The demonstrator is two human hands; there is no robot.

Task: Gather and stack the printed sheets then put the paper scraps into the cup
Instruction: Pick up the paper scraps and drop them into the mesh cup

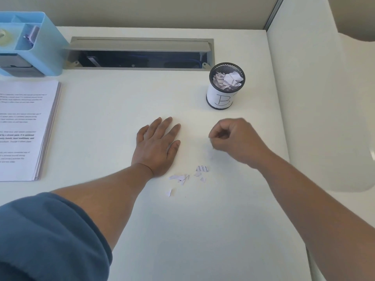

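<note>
A stack of printed sheets (22, 128) lies squared up at the desk's left edge. A black mesh cup (226, 86) with a white label marked "B" stands at the back right, filled with crumpled paper scraps. Several small torn scraps (187, 176) lie on the desk below my hands. My left hand (157, 145) rests flat on the desk, fingers spread, holding nothing. My right hand (235, 138) hovers blurred between the loose scraps and the cup, fingers curled into a loose fist; whether it pinches a scrap is hidden.
A light blue desk organiser (30, 43) stands at the back left. An open cable tray slot (140, 53) runs along the back of the white desk (142, 230). A white partition (316, 78) borders the right side.
</note>
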